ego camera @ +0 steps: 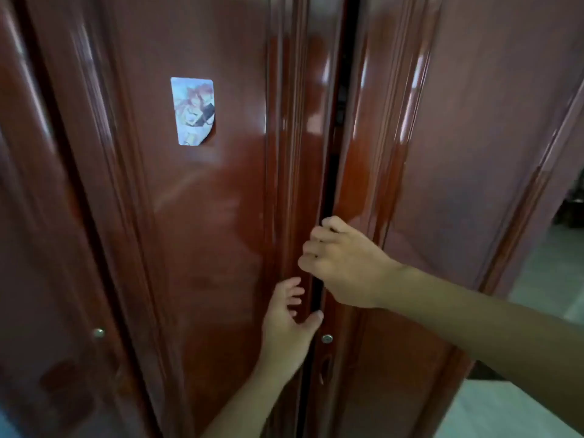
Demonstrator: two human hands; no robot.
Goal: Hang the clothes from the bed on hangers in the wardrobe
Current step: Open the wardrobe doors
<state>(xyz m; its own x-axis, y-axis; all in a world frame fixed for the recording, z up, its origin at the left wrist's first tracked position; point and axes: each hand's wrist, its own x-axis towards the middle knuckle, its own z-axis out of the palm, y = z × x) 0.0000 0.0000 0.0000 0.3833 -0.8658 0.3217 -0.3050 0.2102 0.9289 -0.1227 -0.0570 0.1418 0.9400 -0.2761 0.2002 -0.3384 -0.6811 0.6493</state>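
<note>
A glossy red-brown wardrobe fills the view. Its middle door (205, 216) and right door (458, 153) meet at a narrow dark gap (328, 191). My right hand (344, 263) has its fingers curled round the edge of the right door at the gap. Just below, my left hand (289, 324) lies with spread fingers against the edge of the middle door, its thumb at the gap. The inside of the wardrobe is hidden. No clothes, hangers or bed are in view.
A small picture sticker (193, 110) is stuck on the middle door. Round metal locks sit on the right door (327, 338) and the far-left door (99, 333). Pale tiled floor (505, 406) shows at the lower right beside the wardrobe.
</note>
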